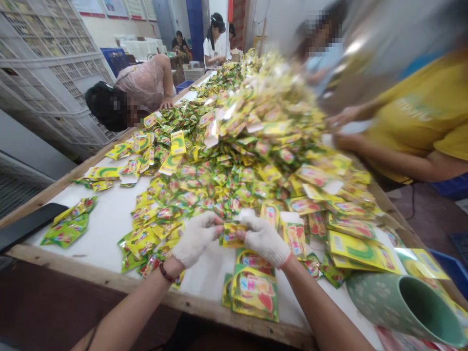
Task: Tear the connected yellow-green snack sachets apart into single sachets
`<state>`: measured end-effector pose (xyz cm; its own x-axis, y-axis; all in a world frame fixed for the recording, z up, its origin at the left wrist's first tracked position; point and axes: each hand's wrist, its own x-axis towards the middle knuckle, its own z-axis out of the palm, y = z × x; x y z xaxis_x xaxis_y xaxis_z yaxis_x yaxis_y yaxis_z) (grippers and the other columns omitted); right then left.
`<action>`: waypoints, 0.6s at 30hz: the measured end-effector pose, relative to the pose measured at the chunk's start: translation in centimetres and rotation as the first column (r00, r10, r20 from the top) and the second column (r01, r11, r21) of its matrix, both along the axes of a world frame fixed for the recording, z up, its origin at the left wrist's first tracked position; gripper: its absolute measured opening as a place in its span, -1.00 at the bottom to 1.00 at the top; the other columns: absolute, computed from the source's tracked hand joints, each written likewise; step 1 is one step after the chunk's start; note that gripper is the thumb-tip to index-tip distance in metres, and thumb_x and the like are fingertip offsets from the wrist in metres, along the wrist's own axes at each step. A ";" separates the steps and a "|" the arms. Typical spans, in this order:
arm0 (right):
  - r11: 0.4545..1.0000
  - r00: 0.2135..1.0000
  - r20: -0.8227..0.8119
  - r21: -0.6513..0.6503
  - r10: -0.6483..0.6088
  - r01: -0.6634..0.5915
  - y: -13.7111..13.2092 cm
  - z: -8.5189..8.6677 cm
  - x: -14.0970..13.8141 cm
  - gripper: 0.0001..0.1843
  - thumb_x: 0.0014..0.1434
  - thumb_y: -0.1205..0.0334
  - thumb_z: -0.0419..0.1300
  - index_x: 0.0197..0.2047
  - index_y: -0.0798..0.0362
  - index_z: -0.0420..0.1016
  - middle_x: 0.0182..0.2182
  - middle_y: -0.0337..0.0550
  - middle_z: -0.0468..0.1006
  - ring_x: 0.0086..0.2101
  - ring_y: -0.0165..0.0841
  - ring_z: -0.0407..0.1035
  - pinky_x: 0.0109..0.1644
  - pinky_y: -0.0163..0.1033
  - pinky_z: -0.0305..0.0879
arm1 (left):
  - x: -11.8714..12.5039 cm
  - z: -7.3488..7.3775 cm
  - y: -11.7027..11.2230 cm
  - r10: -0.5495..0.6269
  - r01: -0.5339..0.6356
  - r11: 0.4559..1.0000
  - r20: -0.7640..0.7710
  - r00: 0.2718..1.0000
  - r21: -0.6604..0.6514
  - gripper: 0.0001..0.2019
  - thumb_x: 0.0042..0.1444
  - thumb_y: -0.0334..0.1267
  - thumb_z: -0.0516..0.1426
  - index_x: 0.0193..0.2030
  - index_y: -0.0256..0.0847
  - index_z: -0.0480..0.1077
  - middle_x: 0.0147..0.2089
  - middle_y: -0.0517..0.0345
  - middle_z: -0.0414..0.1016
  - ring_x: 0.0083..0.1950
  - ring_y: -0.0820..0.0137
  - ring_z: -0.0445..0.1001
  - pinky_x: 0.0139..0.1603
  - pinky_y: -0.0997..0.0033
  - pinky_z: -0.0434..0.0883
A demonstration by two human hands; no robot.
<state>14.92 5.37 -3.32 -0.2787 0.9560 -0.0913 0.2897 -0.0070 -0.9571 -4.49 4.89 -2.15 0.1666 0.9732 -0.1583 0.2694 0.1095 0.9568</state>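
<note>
My left hand (197, 236), in a white knit glove with bare fingertips, pinches the left edge of a small yellow-green candy packet (231, 236). Gloved the same way, my right hand (265, 240) grips that packet's right side. Just below the hands, a few flat packets with a watermelon picture (254, 292) lie stacked at the table's front edge. Loose yellow and green packets (149, 239) are heaped left of my left hand. Beyond both hands spreads a large pile of similar packets (204, 180). Flat yellow cartons (360, 251) lie to the right of my right hand.
A green flowered cup (376, 297) lies on its side at front right. Wooden rails (109, 282) edge the white table. A person in yellow (420, 112) works at the right; another person (146, 83) leans in at the left. White crates (69, 73) are stacked at far left.
</note>
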 end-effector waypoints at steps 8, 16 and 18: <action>0.993 0.976 -0.186 -0.067 -0.112 0.101 0.0 1.3 -0.1 -0.79 0.03 0.20 0.19 -0.22 0.03 0.34 -0.51 -0.36 0.38 -0.53 -0.45 0.29 -0.46 -0.33 0.31 | 3.0 1.3 0.5 0.085 -0.084 0.996 0.212 0.974 -0.014 -0.72 -0.14 -0.17 0.30 -0.35 -0.24 0.35 -0.41 0.26 0.39 -0.39 0.48 0.34 -0.38 0.49 0.32; 0.856 0.817 -0.292 -0.016 -0.498 0.516 1.6 4.9 6.4 -0.65 -0.02 0.09 0.28 -0.19 0.02 0.32 -0.62 -0.41 0.38 -0.68 -0.52 0.20 -0.63 -0.41 0.15 | 7.7 1.7 4.2 -0.079 0.121 0.956 -0.161 0.984 0.269 -0.87 0.16 -0.26 0.04 -0.22 -0.21 0.37 -0.35 0.17 0.46 -0.31 0.39 0.44 -0.24 0.37 0.41; 0.764 0.740 -0.278 0.036 -0.612 0.645 1.8 5.4 7.8 -0.63 0.00 0.05 0.27 -0.17 0.03 0.31 -0.69 -0.46 0.30 -0.71 -0.51 0.14 -0.65 -0.40 0.11 | 9.1 1.2 5.1 -0.168 0.339 0.850 -0.404 0.899 0.402 -0.85 0.09 -0.36 0.09 -0.19 -0.20 0.41 -0.20 0.08 0.47 -0.13 0.31 0.45 -0.07 0.28 0.41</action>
<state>22.73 7.15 2.08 0.3927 0.9193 0.0245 0.0278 0.0147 -0.9995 4.61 10.04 -0.92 0.4364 0.8786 0.1941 0.5434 -0.4293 0.7214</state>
